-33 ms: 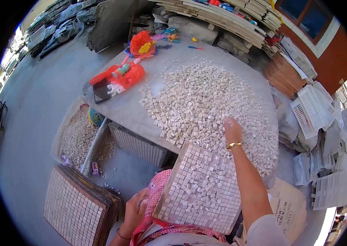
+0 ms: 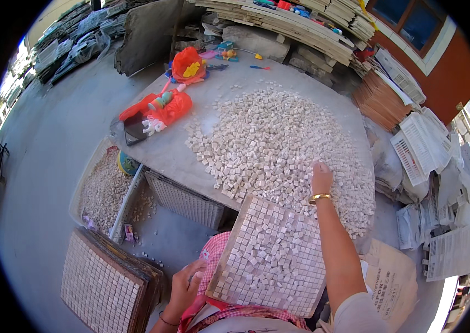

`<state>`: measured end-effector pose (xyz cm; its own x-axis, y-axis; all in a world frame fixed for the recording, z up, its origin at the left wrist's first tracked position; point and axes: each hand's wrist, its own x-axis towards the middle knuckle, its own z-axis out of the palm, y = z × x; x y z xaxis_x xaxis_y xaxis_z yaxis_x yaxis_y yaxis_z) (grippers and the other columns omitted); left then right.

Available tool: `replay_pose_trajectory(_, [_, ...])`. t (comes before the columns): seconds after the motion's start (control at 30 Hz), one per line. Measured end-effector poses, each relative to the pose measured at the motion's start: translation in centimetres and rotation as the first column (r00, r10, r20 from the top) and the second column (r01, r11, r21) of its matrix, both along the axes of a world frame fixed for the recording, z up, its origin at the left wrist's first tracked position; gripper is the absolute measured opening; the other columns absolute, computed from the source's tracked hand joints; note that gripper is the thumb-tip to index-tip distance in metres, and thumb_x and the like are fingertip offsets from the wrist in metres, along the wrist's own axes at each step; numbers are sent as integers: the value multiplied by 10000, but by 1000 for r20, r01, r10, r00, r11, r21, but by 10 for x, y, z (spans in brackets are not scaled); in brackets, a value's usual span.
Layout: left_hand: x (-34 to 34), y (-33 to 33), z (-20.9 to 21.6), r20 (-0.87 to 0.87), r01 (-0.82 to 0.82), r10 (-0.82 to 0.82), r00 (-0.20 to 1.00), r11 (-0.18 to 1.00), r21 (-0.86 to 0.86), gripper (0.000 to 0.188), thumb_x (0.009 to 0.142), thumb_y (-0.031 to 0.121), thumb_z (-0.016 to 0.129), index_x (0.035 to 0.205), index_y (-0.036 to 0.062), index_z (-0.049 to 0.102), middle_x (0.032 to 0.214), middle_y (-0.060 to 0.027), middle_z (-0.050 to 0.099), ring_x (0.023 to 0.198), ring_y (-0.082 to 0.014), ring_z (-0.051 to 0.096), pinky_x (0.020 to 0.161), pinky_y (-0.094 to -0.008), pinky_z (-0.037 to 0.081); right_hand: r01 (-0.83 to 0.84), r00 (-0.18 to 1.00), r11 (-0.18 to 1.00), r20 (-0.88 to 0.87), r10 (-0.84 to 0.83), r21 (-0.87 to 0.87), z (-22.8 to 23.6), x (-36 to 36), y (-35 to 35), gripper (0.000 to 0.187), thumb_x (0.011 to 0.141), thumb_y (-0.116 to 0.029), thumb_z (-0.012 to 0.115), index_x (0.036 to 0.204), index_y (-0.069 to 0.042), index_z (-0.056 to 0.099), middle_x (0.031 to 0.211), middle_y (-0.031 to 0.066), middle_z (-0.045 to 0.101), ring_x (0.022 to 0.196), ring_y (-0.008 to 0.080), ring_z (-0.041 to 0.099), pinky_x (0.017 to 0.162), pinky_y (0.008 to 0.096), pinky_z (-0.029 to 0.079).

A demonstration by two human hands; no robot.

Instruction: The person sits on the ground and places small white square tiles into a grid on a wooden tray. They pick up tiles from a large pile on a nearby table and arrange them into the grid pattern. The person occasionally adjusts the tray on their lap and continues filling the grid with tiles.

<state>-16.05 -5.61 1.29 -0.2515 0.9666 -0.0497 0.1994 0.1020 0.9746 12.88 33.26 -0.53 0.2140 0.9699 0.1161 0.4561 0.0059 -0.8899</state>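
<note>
Okay, right hand (image 2: 322,180) is right of centre frame, down at the cube pile (image 2: 257,133) on the table (image 2: 162,149); fingertips hidden, can't tell if they're pinched on anything. Left hand (image 2: 186,283), lower frame, left of centre: thumb apart from fingers, nothing seen in it, just beside the checked cloth (image 2: 214,250) and near the left rim of the tray (image 2: 229,244). Tray sits lower centre, turned askew, gridded, loose cubes (image 2: 265,247) scattered on top. Cubes look like stone: probably light singly, hard, maybe dusty, edges could chip; pinch by two opposite sides. Loaded tray likely heavy, stiff; grab both side rims, hold level, or loose ones may slide.
</note>
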Motion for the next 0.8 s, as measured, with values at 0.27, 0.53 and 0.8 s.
replay_pose_trajectory(0.27, [47,61,12,825,55,35,565,995,-80,339,977,211,450,1138,-72,546,1037,-159,622,960,-227,608,875,-332,492,-464,-315,877,-948,-33,123,16,70,-70,148,934,-284,541,986,-146,556,867,37,546,654,116,486,405,196,335])
replay_pose_trajectory(0.53, [184,121,17,926,85,351,137,927,-364,339,987,251,382,1159,-2,530,1110,-100,572,1069,-209,526,943,-364,440,-209,60,975,-995,85,71,43,1,-227,163,964,-244,487,955,-85,525,841,42,538,620,105,472,506,259,395])
replay_pose_trajectory(0.8, [211,109,11,936,187,332,112,919,-349,372,990,347,320,1136,63,511,1144,-87,536,1100,-229,502,986,-426,398,-192,733,886,-539,416,421,52,3,-265,361,968,-233,463,699,-6,543,752,91,566,760,211,531,750,352,430])
